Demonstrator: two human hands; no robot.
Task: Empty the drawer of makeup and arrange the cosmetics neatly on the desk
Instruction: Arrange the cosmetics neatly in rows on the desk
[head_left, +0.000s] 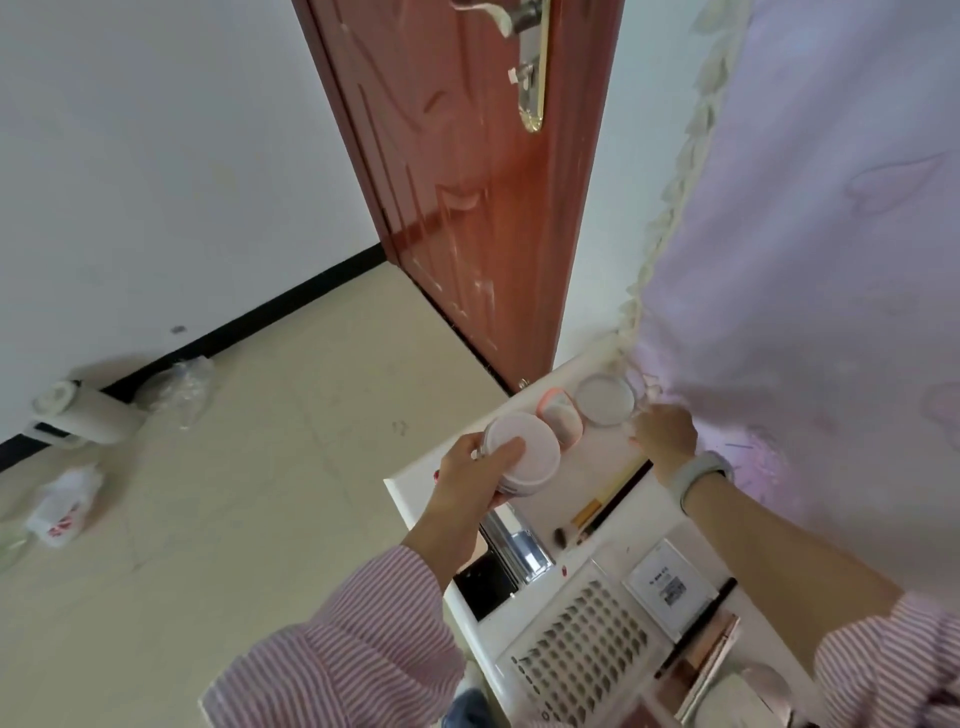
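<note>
My left hand (470, 478) grips a round pink-white jar (527, 452) from the side and holds it just above the white desk (415, 475) near its far left edge. My right hand (665, 434) reaches to the desk's far corner, its fingers at the edge of a round clear-lidded compact (605, 400); whether it pinches the compact is hidden. A pink rounded case (560, 415) lies between the jar and the compact. Brushes and pencils (597, 514) lie on the desk below my right wrist. The open drawer (582, 644) at the bottom holds a white false-lash tray, a small white box and palettes.
A lilac curtain (805, 260) hangs over the desk's right side. A red-brown door (467, 182) stands behind the desk. On the beige floor at left lie a white roll (83, 415), clear plastic (179, 389) and a plastic bag (62, 506).
</note>
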